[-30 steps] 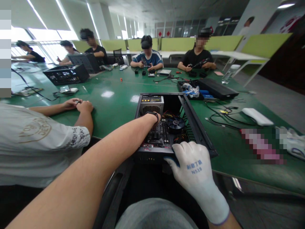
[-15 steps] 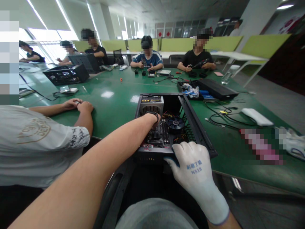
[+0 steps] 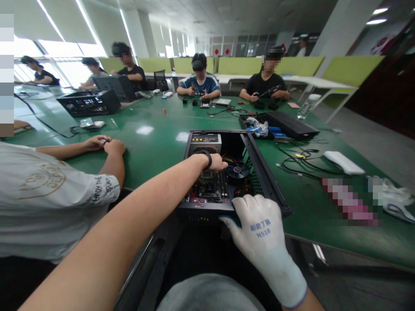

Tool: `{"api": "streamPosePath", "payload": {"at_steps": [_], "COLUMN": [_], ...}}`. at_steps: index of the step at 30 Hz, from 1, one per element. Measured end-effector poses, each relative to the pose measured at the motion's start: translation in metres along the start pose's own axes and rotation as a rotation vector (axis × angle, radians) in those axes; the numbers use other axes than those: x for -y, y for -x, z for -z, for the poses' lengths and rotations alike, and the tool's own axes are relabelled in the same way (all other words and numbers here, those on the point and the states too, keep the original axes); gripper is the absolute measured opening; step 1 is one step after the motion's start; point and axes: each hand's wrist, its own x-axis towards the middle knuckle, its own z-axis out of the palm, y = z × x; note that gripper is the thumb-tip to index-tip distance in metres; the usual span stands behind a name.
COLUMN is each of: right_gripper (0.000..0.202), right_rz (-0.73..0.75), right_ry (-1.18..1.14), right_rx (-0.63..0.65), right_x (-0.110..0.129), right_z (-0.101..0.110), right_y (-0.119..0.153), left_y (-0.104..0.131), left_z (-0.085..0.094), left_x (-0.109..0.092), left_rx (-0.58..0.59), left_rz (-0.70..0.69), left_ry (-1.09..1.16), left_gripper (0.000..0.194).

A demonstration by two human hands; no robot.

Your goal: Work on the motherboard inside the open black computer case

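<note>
An open black computer case [image 3: 266,172] lies at the table's near edge, its inside showing a power supply [image 3: 205,142], a motherboard [image 3: 210,188] and a round black fan [image 3: 237,171]. My bare left hand [image 3: 219,162], with a black wristband, reaches inside, just left of the fan. Its fingers are curled together, and their tips and anything between them are too small to make out. My right hand [image 3: 259,220], in a white glove, grips the case's near edge, fingers over the top and thumb on the front.
Beside me at left sits a person in a white shirt [image 3: 52,190]. Across the green table [image 3: 155,147] are other people, an open case [image 3: 89,103], a black tray with parts [image 3: 292,125], cables [image 3: 288,166], a white box [image 3: 343,162] and gloves [image 3: 395,196].
My left hand has moved slightly right and up out of the case's depth, so more of it shows beside the fan. My right hand keeps its hold; the view has shifted a little.
</note>
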Motion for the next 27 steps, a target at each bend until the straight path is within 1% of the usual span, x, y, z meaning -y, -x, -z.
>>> {"api": "streamPosePath", "payload": {"at_steps": [2, 3, 6, 9, 11, 13, 16, 18, 22, 27], "right_gripper": [0.028, 0.028, 0.029, 0.032, 0.035, 0.039, 0.045, 0.048, 0.051, 0.044], "right_rz": [-0.004, -0.005, -0.005, -0.003, -0.008, -0.016, -0.039, -0.055, -0.092, -0.125], "right_ry": [-0.007, -0.009, 0.01, 0.051, 0.083, 0.108, 0.122, 0.131, 0.151, 0.174], "right_rx": [-0.001, -0.002, -0.009, -0.016, -0.008, 0.009, 0.021, 0.034, 0.068, 0.102], "right_x": [-0.001, -0.001, -0.006, -0.014, -0.021, -0.029, -0.043, -0.051, -0.066, -0.082], "right_z": [-0.001, -0.002, -0.008, -0.018, -0.027, -0.038, -0.057, -0.069, -0.089, -0.108], "right_y": [-0.001, -0.002, -0.014, -0.043, -0.07, -0.102, -0.154, -0.189, -0.253, -0.318], "left_y": [0.009, 0.014, 0.03, 0.048, 0.06, 0.071, 0.083, 0.087, 0.093, 0.097], "left_z": [0.012, 0.019, 0.039, 0.052, 0.054, 0.051, 0.04, 0.03, 0.006, -0.021], "left_x": [-0.006, -0.008, -0.012, -0.009, -0.004, 0.004, 0.02, 0.032, 0.051, 0.066], "left_rx": [-0.028, -0.066, -0.297, -0.492, -0.586, -0.666, -0.721, -0.718, -0.671, -0.617], "left_rz": [-0.031, -0.046, -0.106, -0.158, -0.185, -0.195, -0.181, -0.151, -0.114, -0.101], "left_ry": [0.058, 0.093, 0.223, 0.34, 0.405, 0.466, 0.549, 0.59, 0.654, 0.71], "left_gripper": [0.049, 0.049, 0.044, 0.04, 0.038, 0.035, 0.032, 0.032, 0.032, 0.033]}}
